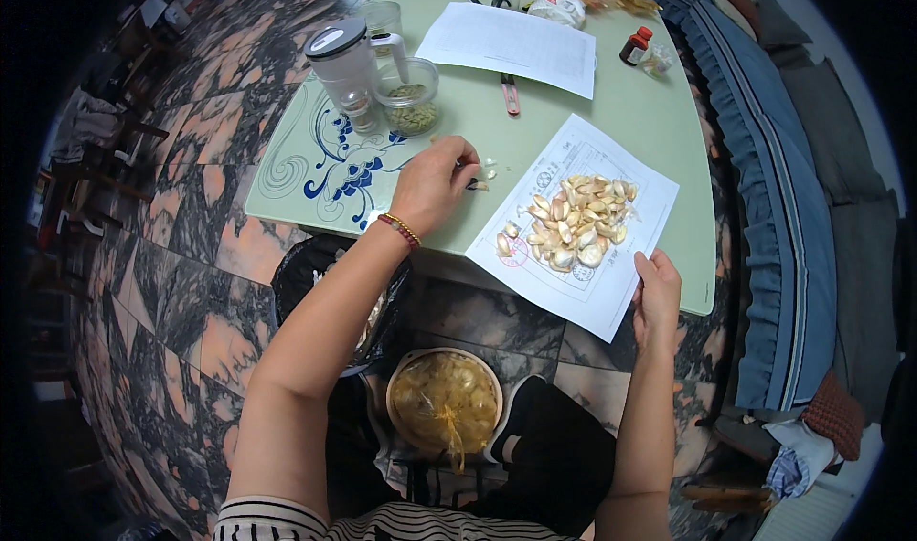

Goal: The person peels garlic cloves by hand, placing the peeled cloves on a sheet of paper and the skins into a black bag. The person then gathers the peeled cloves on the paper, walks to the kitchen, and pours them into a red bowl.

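Note:
My right hand (657, 292) grips the lower right edge of a printed paper sheet (602, 308), thumb on top. On the sheet lies a pile of garlic cloves (584, 211), with a few set apart near its left side. The sheet rests on a pale green table (695, 269) and its lower corner sticks out past the edge. My left hand (433, 183) is at the table top with its fingers curled. Small garlic skin scraps (490, 173) lie beside its fingertips. Whether the fingers pinch anything is hidden.
A lidded plastic pitcher (340, 68) and a tub of dried green pieces (412, 104) stand behind my left hand. Further back are another paper sheet (509, 47), a pink-handled tool (510, 100) and a red-capped bottle (635, 47). Below are a black-lined bin (297, 269) and a basin with a tied yellow bag (444, 398).

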